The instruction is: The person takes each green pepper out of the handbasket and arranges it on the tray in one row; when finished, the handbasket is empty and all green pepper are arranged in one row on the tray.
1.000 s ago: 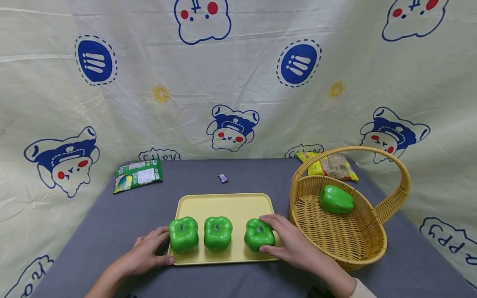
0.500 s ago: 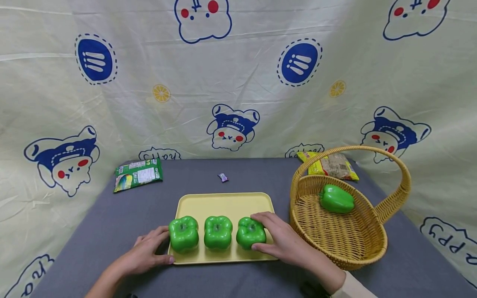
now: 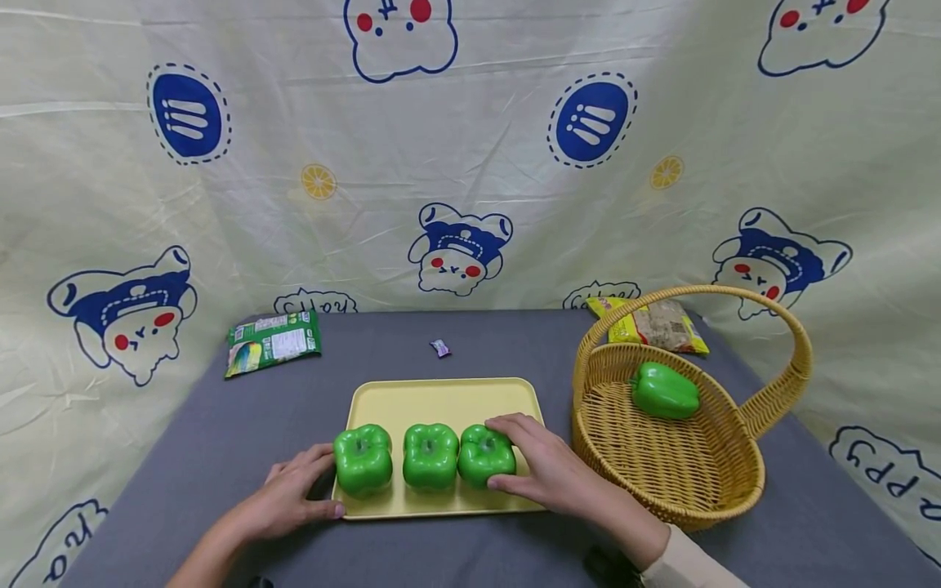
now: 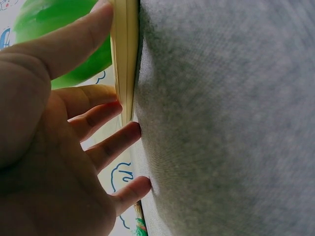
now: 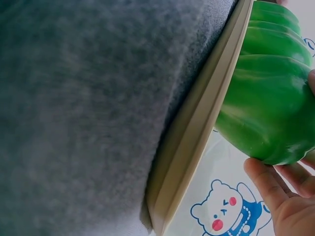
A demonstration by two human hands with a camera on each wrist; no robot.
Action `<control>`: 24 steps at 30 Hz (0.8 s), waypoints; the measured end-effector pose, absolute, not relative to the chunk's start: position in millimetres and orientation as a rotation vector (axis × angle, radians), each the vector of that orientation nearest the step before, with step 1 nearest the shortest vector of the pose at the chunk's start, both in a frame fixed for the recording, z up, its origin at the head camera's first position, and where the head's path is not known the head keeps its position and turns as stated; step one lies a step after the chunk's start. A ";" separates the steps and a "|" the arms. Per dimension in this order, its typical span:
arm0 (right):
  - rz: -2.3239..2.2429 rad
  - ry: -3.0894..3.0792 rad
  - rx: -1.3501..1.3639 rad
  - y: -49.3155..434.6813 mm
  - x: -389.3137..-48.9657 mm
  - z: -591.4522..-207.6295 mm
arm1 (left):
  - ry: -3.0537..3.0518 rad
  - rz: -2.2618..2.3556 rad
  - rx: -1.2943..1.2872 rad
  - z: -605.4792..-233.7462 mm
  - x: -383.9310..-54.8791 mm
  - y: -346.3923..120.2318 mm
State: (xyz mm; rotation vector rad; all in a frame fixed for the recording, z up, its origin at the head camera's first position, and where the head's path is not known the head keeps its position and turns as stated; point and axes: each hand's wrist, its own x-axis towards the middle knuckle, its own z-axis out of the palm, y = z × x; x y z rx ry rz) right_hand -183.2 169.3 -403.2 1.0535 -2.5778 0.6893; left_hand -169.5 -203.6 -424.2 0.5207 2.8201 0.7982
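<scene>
Three green bell peppers stand in a row on a yellow tray (image 3: 441,400): the left pepper (image 3: 363,460), the middle pepper (image 3: 430,457) and the right pepper (image 3: 482,457). My right hand (image 3: 547,461) holds the right pepper from its right side, fingers behind and thumb in front. That pepper sits right up against the middle one. At the tray's left front corner rests my left hand (image 3: 297,488), its fingers extended and fingertips right at the rim. In the left wrist view, its thumb (image 4: 74,42) lies over the tray's edge.
A wicker basket (image 3: 676,482) with a tall handle stands at the right, another green bell pepper (image 3: 665,390) inside it. Farther back lie a green packet (image 3: 274,343), a small purple wrapped piece (image 3: 440,349) and a yellow packet (image 3: 657,327). A printed cloth hangs behind the table.
My right hand has slid the right bell pepper leftward along the tray, up to the middle one. The left hand and the other peppers stay put.
</scene>
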 end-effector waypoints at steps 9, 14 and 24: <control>0.686 -2.574 1.100 161.8 -186.0 -403.4 | 2.846 0.790 0.565 -424.9 -168.8 -204.4; 0.695 -2.590 1.106 157.9 -186.6 -403.0 | 2.837 0.794 0.556 -424.7 -169.3 -204.5; 0.696 -2.562 1.132 154.2 -188.0 -404.8 | 2.810 0.801 0.524 -424.9 -170.9 -204.8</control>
